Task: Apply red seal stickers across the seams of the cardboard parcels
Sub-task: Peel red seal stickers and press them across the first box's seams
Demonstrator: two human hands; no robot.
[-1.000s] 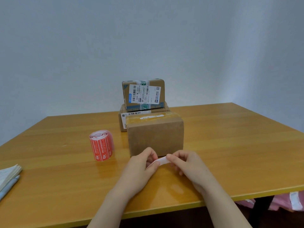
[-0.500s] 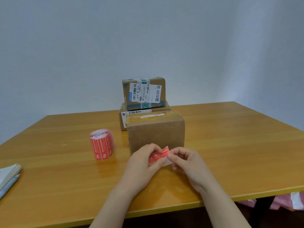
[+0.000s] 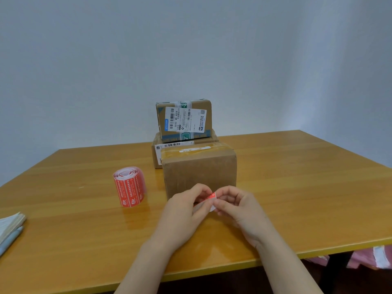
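A plain cardboard parcel (image 3: pixel 199 168) with clear tape along its top seam stands in front of me on the wooden table (image 3: pixel 297 198). Behind it a flat parcel (image 3: pixel 158 154) carries an upright labelled parcel (image 3: pixel 184 119). Just before the front parcel, my left hand (image 3: pixel 184 211) and my right hand (image 3: pixel 237 206) pinch one red seal sticker (image 3: pixel 209 197) and its white backing between their fingertips. The sticker is mostly hidden by my fingers. A roll of red seal stickers (image 3: pixel 129 186) stands to the left.
A stack of papers and a pale pen (image 3: pixel 9 230) lie at the table's left edge. Pink cloth (image 3: pixel 369 258) shows below the table's front right edge. A grey wall is behind the table.
The strip showed only its white side at first, then its red face turned up. My hands have since drawn closer together over it, covering most of the red.
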